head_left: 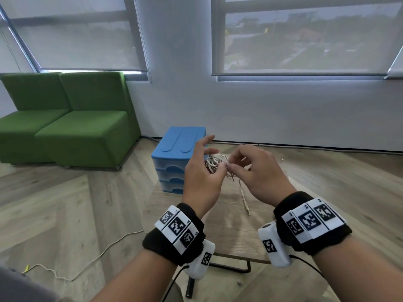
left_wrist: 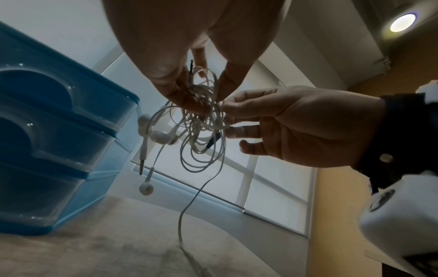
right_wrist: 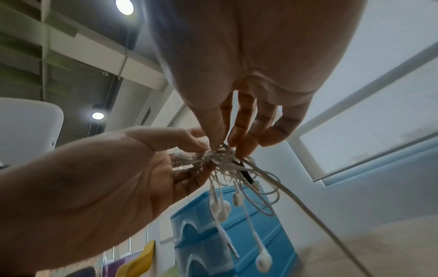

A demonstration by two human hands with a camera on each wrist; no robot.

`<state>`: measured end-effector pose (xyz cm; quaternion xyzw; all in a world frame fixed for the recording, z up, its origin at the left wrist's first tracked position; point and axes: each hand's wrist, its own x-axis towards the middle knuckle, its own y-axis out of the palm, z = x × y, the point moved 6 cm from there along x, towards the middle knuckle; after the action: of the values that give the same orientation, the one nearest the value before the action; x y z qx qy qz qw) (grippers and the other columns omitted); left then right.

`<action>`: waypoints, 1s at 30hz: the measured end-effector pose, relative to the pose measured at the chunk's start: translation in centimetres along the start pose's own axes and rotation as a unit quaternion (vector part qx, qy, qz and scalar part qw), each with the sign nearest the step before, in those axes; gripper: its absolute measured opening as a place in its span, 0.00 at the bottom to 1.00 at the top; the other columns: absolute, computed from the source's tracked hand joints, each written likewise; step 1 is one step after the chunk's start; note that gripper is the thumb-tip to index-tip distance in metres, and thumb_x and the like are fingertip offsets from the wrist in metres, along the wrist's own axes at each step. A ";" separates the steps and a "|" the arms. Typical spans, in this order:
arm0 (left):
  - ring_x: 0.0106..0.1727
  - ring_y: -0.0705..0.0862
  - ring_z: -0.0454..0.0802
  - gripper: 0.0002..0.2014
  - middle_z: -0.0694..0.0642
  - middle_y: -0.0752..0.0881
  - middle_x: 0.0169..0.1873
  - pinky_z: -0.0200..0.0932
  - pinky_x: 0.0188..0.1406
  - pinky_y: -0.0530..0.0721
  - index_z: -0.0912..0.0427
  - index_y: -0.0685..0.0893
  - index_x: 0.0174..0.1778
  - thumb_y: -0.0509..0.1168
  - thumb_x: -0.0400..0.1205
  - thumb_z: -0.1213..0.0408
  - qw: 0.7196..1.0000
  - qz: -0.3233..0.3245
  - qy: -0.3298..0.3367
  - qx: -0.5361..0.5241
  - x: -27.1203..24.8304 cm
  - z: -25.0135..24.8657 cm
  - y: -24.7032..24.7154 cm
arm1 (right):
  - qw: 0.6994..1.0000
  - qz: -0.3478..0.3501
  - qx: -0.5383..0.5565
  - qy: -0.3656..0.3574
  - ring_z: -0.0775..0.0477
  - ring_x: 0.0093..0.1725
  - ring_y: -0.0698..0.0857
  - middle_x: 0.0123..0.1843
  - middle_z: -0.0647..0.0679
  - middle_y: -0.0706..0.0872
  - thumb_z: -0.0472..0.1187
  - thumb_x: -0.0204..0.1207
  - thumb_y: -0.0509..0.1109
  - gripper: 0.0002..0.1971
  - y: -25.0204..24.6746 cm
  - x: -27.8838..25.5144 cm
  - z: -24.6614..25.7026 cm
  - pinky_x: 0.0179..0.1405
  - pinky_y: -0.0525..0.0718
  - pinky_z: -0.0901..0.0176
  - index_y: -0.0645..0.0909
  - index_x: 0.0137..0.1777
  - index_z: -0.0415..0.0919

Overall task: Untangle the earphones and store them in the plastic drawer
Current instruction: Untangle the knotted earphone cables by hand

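Observation:
A tangled bundle of white earphones (head_left: 216, 162) hangs between both hands above the small wooden table (head_left: 229, 232). My left hand (head_left: 214, 171) pinches the knot from the left, and my right hand (head_left: 234, 165) pinches it from the right. In the left wrist view the loops and earbuds (left_wrist: 201, 127) dangle below my left hand (left_wrist: 206, 97), with my right hand (left_wrist: 228, 120) on strands. The right wrist view shows my right hand (right_wrist: 226, 144) and left hand (right_wrist: 196, 159) meeting at the knot (right_wrist: 225, 163). One strand with a jack (head_left: 245, 199) trails onto the table. The blue plastic drawer unit (head_left: 174, 155) stands shut just left of the hands.
A green sofa (head_left: 65, 127) stands at the left against the window wall. A white cable (head_left: 87, 258) lies on the wooden floor left of the table. The table's black metal legs (head_left: 229, 267) show below my wrists.

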<state>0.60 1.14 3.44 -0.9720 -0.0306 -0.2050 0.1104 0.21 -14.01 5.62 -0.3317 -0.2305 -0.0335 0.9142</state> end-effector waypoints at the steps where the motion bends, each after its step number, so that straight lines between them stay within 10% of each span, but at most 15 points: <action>1: 0.46 0.85 0.42 0.32 0.45 0.84 0.60 0.29 0.42 0.82 0.38 0.73 0.78 0.73 0.81 0.68 1.000 -0.004 -0.008 -0.013 0.1 0.2 0.0 | 0.999 0.002 0.025 0.022 0.53 0.39 0.87 0.38 0.53 0.89 0.38 0.77 0.77 0.06 -0.1 0.0 -0.2 0.40 0.84 0.64 0.84 0.41 0.45; 6: 0.45 0.92 0.49 0.31 0.52 0.83 0.59 0.44 0.48 0.92 0.42 0.75 0.75 0.76 0.80 0.70 0.987 -0.041 -0.096 -0.125 0.3 1.4 0.3 | 0.976 0.035 0.192 0.101 0.45 0.37 0.89 0.40 0.40 0.91 0.33 0.83 0.71 0.04 0.3 0.1 -0.6 0.35 0.83 0.65 0.81 0.46 0.34; 15: 0.41 0.88 0.43 0.09 0.58 0.93 0.44 0.37 0.41 0.85 0.60 0.93 0.52 0.72 0.81 0.75 0.972 0.079 -0.168 -0.145 0.3 2.9 1.9 | 0.912 0.004 0.362 0.191 0.47 0.32 0.85 0.39 0.38 0.92 0.38 0.91 0.58 0.06 -0.2 -0.3 -0.6 0.27 0.73 0.61 0.70 0.50 0.44; 23: 0.41 0.91 0.49 0.11 0.54 0.89 0.44 0.48 0.42 0.92 0.56 0.88 0.54 0.65 0.84 0.76 0.985 0.089 -0.146 -0.002 0.1 3.2 1.4 | 0.932 -0.093 0.278 0.215 0.49 0.23 0.72 0.25 0.51 0.70 0.40 0.91 0.60 0.04 -3.2 0.7 -3.0 0.27 0.73 0.54 0.71 0.52 0.46; 30: 0.33 0.82 0.49 0.28 0.57 0.85 0.43 0.54 0.37 0.88 0.36 0.77 0.71 0.57 0.85 0.76 0.989 0.113 -0.096 0.017 0.3 1.7 1.2 | 0.991 0.104 -0.032 0.080 0.58 0.26 0.68 0.24 0.59 0.72 0.54 0.73 0.79 0.10 -2.3 -0.2 -1.4 0.32 0.67 0.56 0.83 0.44 0.52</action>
<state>1.65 0.42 1.77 -0.9825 0.0651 -0.0965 0.1456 0.12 -16.71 5.96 -0.3787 -0.1192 0.0280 0.9174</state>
